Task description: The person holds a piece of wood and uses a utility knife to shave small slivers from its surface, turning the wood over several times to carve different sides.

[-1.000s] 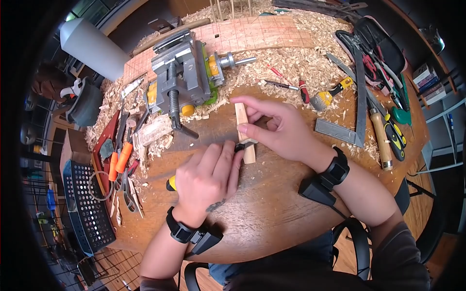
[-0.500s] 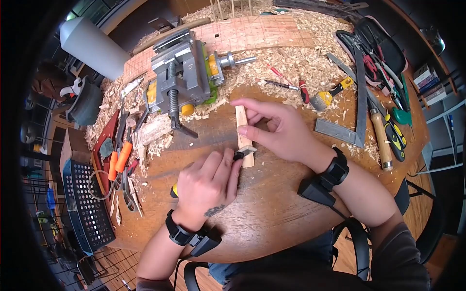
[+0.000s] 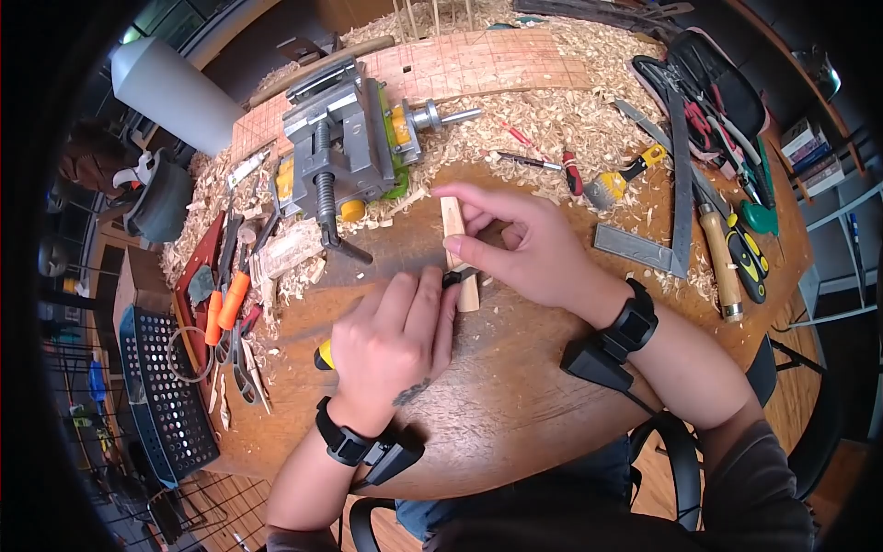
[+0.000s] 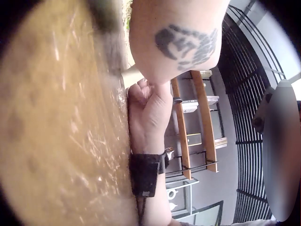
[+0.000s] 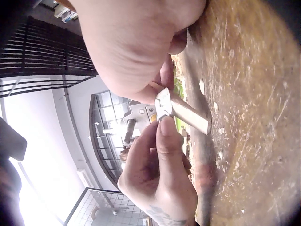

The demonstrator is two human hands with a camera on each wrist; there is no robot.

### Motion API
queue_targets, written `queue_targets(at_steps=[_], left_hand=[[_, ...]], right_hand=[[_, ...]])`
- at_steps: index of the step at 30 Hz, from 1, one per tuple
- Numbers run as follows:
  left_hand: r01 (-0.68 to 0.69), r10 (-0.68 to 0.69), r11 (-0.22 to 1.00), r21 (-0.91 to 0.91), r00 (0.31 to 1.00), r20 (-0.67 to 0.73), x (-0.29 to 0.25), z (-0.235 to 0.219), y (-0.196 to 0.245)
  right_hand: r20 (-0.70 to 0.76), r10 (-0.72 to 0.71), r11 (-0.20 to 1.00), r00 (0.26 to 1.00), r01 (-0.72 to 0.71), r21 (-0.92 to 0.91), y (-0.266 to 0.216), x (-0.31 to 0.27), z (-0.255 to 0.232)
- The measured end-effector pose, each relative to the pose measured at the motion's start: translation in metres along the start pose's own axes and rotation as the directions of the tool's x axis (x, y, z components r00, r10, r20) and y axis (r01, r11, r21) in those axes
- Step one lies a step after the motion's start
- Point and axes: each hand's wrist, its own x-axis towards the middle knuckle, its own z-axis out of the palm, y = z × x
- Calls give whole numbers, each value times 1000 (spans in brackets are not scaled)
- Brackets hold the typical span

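Observation:
In the head view the right hand pinches the upper part of a narrow wood strip between thumb and fingers. Below it, the left hand grips a tool with a dark handle and yellow end. Its short blade lies across the strip's lower part. The right wrist view shows the metal blade against the strip, with the left thumb and fingers close around the tool. Most of the handle is hidden by the left hand.
A metal vise stands beyond the hands, with wood shavings around it. On the right lie a metal square, a wooden-handled tool and a scraper. Orange-handled scissors and a perforated basket are on the left.
The left hand and blade first slid down the strip toward the body, then moved back up along it. The right hand keeps its hold, nearly still.

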Motion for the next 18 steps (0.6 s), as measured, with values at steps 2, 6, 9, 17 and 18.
queue_targets(at_steps=[2, 6, 9, 17, 18], left_hand=[[3, -4, 999, 42, 1000, 17, 2, -1, 0], [-4, 4, 1000, 27, 1000, 2, 1, 0, 1], [1, -1, 1000, -8, 1000, 25, -2, 0, 0], [-48, 47, 999, 7, 989, 138, -18, -8, 7], [-50, 49, 999, 6, 989, 137, -17, -6, 6]], right_hand=[[-2, -12, 1000, 1000, 12, -15, 1, 0, 0], [-17, -13, 1000, 1000, 13, 1, 4, -1, 1], [-24, -36, 999, 999, 37, 11, 4, -1, 1], [-60, -46, 999, 997, 44, -27, 1, 0, -1], [-58, -38, 999, 998, 36, -31, 0, -1, -1]])
